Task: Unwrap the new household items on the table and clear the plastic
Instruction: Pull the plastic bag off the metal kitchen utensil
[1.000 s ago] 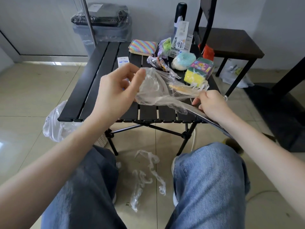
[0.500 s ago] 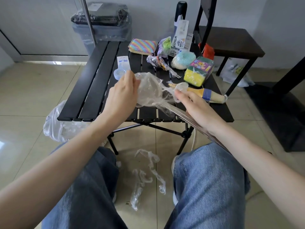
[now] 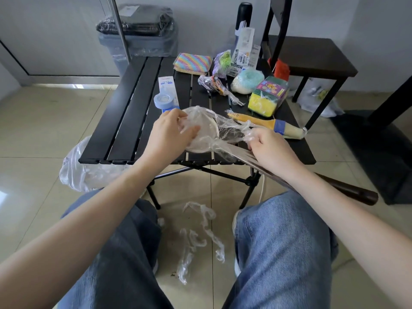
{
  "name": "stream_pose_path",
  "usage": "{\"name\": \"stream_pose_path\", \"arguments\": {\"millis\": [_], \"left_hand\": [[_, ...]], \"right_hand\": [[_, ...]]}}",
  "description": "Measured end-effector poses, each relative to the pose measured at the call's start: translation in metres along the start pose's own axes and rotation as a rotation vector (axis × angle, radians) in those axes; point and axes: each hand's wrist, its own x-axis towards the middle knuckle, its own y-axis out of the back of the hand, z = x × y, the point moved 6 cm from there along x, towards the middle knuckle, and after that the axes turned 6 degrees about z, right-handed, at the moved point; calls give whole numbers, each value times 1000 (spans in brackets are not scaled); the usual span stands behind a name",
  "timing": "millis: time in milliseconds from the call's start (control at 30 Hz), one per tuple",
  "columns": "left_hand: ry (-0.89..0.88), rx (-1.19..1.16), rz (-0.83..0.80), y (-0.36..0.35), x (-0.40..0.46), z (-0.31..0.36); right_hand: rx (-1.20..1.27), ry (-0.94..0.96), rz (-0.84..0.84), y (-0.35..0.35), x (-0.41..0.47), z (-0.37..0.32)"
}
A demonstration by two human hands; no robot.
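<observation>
Right now our ladle (image 3: pixel 204 139) sits over the table's (image 3: pixel 124 121) near edge, half in wrap (image 3: pixel 225 128). Our left hand (image 3: pixel 169 134) grips the wrapped bowl; our right hand (image 3: pixel 269 148) pinches plastic at the handle. A brush (image 3: pixel 267 124) lies just beyond; scraps (image 3: pixel 200 237) litter the floor.

Left hand (image 3: pixel 169 132): mid-frame, fingers curled, gripping. Right hand (image 3: pixel 270 148): right of centre, fist pinching. Both forearms extended.

Brush (image 3: pixel 265 124) near right on table (image 3: pixel 124 121), sponge pack (image 3: pixel 266 98) behind. Tape roll (image 3: pixel 164 100) left. Plastic scraps (image 3: pixel 200 233) on floor below.
</observation>
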Motion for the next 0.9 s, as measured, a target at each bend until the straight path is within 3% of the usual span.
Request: {"name": "stream_pose_path", "arguments": {"millis": [100, 267, 400, 533, 700, 767, 900], "left_hand": [[-2, -141, 71, -1, -4, -2], [-72, -313, -10, -6, -11, 16], [-98, -409, -26, -7, -2, 27], [-119, -476, -173, -15, -3, 31], [-17, -477, -347, -23, -9, 29], [12, -461, -286, -25, -9, 31], [25, -235, 33, -10, 0, 32]], "right_hand": [[107, -15, -114, -8, 0, -5], [180, -87, -243, -21, 3, -12], [363, -149, -261, -18, -4, -21], [383, -159, -218, -14, -2, -17], [333, -110, -152, -22, 7, -8], [262, -64, -105, -27, 9, -10], [259, -68, -28, -29, 10, -14]]}}
